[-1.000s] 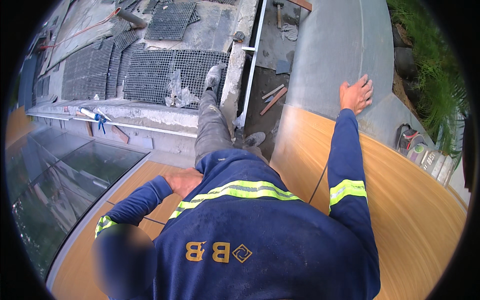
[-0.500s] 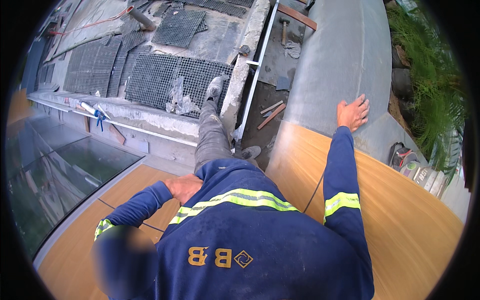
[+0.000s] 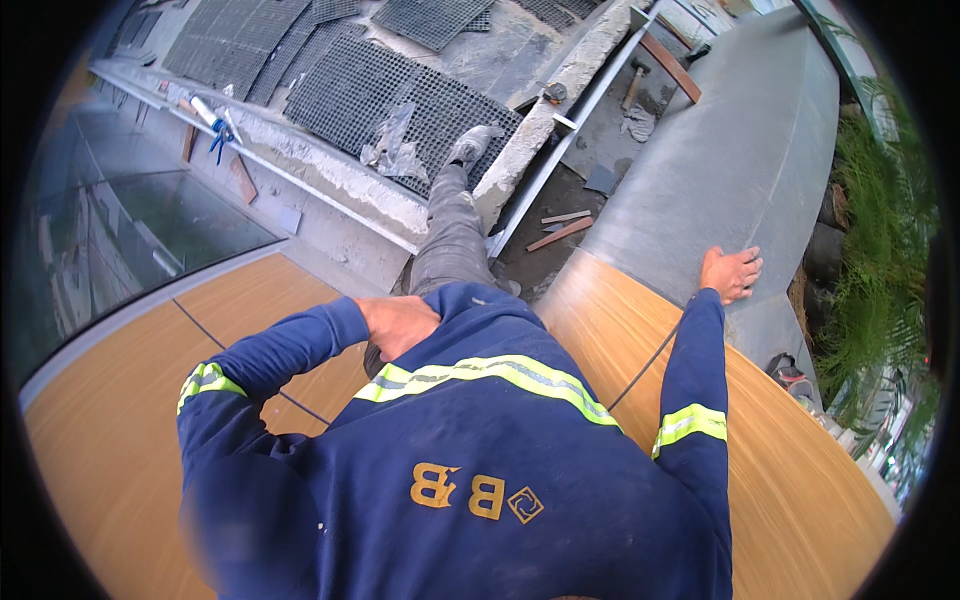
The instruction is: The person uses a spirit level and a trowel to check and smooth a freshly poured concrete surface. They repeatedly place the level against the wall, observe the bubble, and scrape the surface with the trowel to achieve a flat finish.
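My left hand [image 3: 395, 325] is at the hem of my dark blue jacket [image 3: 400, 545] near my waist, its fingers tucked out of sight. My right hand [image 3: 730, 272] rests on the curved grey surface [image 3: 740, 150], fingers bent and apart. Just below it begins a curved wood-grain panel [image 3: 780, 440]. My extended leg [image 3: 450, 240] ends in a grey shoe [image 3: 470, 145] on a black plastic grid mat [image 3: 350, 100], beside a crumpled plastic sheet [image 3: 395, 150].
A concrete ledge [image 3: 535, 130] borders a trench holding wood strips [image 3: 560, 235], a hammer [image 3: 633, 90] and a glove [image 3: 640, 125]. A caulking gun [image 3: 212, 118] lies left, above glass [image 3: 120, 250]. Plants [image 3: 870, 260] and a bag [image 3: 790, 375] are at the right.
The view has turned and tilted, so the mats and trench slant more. My right hand appears lower in the picture, still on the grey surface. My left hand stays at the jacket hem.
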`<state>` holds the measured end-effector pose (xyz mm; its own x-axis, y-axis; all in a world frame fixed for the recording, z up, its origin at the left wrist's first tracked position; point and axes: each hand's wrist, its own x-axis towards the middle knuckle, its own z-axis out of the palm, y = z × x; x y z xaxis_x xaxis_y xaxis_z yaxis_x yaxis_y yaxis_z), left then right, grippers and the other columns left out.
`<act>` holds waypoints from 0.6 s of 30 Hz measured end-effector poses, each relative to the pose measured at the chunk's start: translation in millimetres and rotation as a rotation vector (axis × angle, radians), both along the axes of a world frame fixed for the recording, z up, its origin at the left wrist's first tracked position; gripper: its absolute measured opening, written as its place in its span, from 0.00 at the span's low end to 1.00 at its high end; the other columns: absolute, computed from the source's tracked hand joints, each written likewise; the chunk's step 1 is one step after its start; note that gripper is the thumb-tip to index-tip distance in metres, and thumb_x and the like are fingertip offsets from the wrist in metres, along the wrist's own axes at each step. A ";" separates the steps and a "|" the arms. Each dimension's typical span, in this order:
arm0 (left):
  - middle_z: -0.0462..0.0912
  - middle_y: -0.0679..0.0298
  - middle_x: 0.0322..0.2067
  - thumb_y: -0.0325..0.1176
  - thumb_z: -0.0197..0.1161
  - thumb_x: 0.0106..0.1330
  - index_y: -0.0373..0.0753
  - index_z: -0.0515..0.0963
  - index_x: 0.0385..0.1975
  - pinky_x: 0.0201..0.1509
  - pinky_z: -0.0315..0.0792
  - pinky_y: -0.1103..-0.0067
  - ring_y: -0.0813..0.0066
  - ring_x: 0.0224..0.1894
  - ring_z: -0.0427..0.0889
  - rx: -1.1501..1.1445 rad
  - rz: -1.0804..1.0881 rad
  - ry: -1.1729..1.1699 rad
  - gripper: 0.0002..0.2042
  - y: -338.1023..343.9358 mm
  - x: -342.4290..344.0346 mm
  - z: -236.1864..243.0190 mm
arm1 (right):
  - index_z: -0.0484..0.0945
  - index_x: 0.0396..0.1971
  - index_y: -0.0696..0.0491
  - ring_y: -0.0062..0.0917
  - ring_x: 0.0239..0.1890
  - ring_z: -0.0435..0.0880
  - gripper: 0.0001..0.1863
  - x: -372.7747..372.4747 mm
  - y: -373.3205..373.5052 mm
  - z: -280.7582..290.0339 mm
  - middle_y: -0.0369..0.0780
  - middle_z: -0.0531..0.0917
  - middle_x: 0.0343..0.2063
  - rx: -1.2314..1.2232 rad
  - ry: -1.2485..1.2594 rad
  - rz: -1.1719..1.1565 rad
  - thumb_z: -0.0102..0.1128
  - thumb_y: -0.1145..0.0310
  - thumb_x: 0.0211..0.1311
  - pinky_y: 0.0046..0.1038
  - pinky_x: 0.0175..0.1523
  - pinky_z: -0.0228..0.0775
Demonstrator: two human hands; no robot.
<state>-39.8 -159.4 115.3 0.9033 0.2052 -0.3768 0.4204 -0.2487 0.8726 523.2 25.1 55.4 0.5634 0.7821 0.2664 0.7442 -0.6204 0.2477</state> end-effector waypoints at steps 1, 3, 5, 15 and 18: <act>0.86 0.53 0.27 0.26 0.73 0.25 0.40 0.82 0.26 0.37 0.77 0.58 0.46 0.38 0.86 0.013 0.014 0.012 0.19 -3.3 0.7 1.2 | 0.60 0.76 0.49 0.41 0.77 0.62 0.46 1.7 0.4 -1.0 0.47 0.64 0.74 -0.004 -0.009 0.004 0.65 0.52 0.57 0.56 0.74 0.58; 0.86 0.53 0.26 0.27 0.73 0.26 0.39 0.82 0.26 0.36 0.77 0.58 0.46 0.37 0.86 0.051 0.035 -0.020 0.19 -7.1 -0.3 8.1 | 0.59 0.76 0.50 0.43 0.77 0.61 0.47 -0.1 -1.6 -2.8 0.48 0.64 0.74 -0.024 -0.014 0.012 0.66 0.51 0.57 0.57 0.73 0.58; 0.86 0.53 0.25 0.29 0.73 0.28 0.39 0.81 0.26 0.35 0.76 0.58 0.45 0.35 0.86 0.061 0.066 -0.026 0.18 -13.3 -0.2 9.5 | 0.58 0.76 0.52 0.44 0.77 0.61 0.48 -3.5 -3.6 0.2 0.50 0.63 0.74 -0.046 -0.004 0.016 0.66 0.51 0.57 0.57 0.73 0.58; 0.85 0.52 0.26 0.33 0.73 0.37 0.38 0.80 0.28 0.36 0.76 0.58 0.44 0.36 0.85 0.148 0.137 -0.002 0.15 -50.9 -0.3 3.3 | 0.57 0.77 0.51 0.45 0.77 0.61 0.49 5.6 -11.2 -4.4 0.51 0.63 0.74 -0.087 -0.043 0.056 0.65 0.50 0.57 0.58 0.71 0.61; 0.84 0.50 0.28 0.38 0.74 0.40 0.38 0.78 0.28 0.36 0.76 0.57 0.40 0.37 0.83 0.153 0.138 0.011 0.16 -52.6 -5.2 4.1 | 0.58 0.77 0.47 0.43 0.75 0.63 0.48 12.2 -16.0 -3.6 0.48 0.64 0.74 -0.079 -0.027 0.089 0.65 0.50 0.57 0.58 0.70 0.62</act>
<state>-45.0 -212.0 119.5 0.8588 0.3820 -0.3413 0.4688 -0.3175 0.8243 535.4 9.2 51.8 0.4846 0.8475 0.2165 0.7876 -0.5304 0.3137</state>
